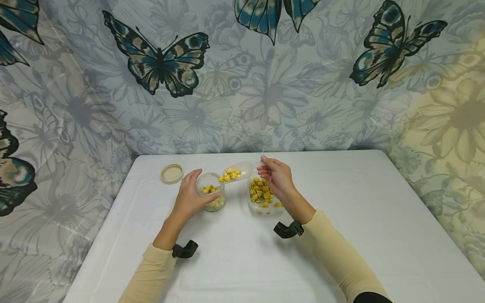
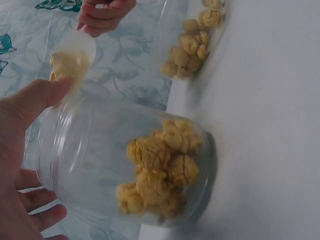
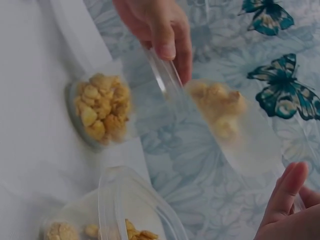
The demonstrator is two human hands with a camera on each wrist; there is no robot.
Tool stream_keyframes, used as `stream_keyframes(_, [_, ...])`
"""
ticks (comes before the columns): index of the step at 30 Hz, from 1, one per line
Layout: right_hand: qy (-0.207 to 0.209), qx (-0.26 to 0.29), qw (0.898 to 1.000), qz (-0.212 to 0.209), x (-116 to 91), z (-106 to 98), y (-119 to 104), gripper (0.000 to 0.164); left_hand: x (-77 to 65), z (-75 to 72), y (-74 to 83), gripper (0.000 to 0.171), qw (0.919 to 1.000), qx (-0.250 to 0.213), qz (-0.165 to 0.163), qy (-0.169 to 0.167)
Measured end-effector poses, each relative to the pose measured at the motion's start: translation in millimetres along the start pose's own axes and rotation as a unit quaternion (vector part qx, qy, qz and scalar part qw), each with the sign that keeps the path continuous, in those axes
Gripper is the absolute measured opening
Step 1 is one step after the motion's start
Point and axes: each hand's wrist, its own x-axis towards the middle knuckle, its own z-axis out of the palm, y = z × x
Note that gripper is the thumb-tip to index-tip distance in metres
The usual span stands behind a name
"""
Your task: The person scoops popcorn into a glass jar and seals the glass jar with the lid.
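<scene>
I see a translucent scoop (image 1: 245, 169) held up with yellow popcorn (image 1: 232, 173) in it, its front end at the open mouth of a clear jar (image 2: 107, 150); whether the two touch I cannot tell. The right hand (image 1: 275, 174) pinches the scoop's handle, fingers drawn close together. The left hand (image 1: 191, 193) grips the jar near its rim, thumb on the near side, and popcorn shows through the jar's wall. Just right of the jar I make out a clear tub (image 1: 267, 210) with more popcorn, partly covered by the right hand. A round tan lid (image 1: 171, 174) lies left of the jar on the white table (image 1: 227, 261); behind is my butterfly-patterned backdrop (image 1: 265, 97).
</scene>
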Motion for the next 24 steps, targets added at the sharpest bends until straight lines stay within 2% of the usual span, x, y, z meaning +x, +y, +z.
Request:
stream_keyframes(7, [-0.011, 0.002, 1.0, 0.004, -1, 4, 1, 0.017, -1.3, -1.2, -12.7, 0.099, 0.9996, -0.006, -0.017, -0.022])
stream_keyframes(14, [-0.022, 0.004, 1.0, -0.005, -1, 6, 0, 0.017, 0.8, 0.0, -18.0, 0.099, 0.9979, -0.006, -0.034, -0.054])
stream_keyframes(19, [-0.038, -0.004, 0.999, -0.031, -2, 11, 0, 0.016, 3.5, -3.0, -20.0, 0.097, 0.9968, -0.011, -0.044, -0.066])
stream_keyframes(24, [-0.05, -0.028, 0.995, -0.083, -4, 21, -3, 0.016, 5.1, -4.3, -19.7, 0.097, 0.9951, -0.029, -0.05, -0.08])
